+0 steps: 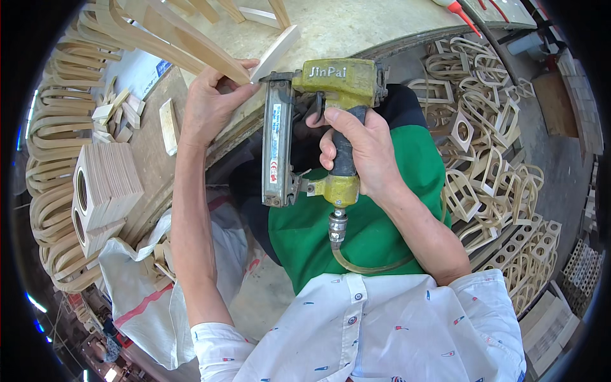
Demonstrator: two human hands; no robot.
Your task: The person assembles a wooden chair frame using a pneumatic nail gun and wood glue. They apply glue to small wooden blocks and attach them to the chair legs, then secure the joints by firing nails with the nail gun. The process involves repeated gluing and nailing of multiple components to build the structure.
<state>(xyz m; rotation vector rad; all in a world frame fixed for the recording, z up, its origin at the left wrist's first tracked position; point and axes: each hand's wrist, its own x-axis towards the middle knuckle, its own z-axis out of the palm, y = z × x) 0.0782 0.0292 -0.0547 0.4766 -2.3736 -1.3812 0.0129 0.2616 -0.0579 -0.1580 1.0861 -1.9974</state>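
Observation:
My right hand is wrapped round the black grip of a yellow pneumatic nail gun, index finger at the trigger. The gun's nose touches or nearly touches a joint between a long bent wooden strip and a short pale wood piece. My left hand pinches that joint at the bench edge, thumb in front and fingers partly hidden behind the wood. A clear air hose runs from the metal coupling under the gun across my green apron.
Stacked bent wooden loops line the left side. Loose wood offcuts, a single slat and stacked holed panels lie on the workbench. Below hangs a white sack. Wooden frames are heaped on the right. A red-nozzled bottle lies far right.

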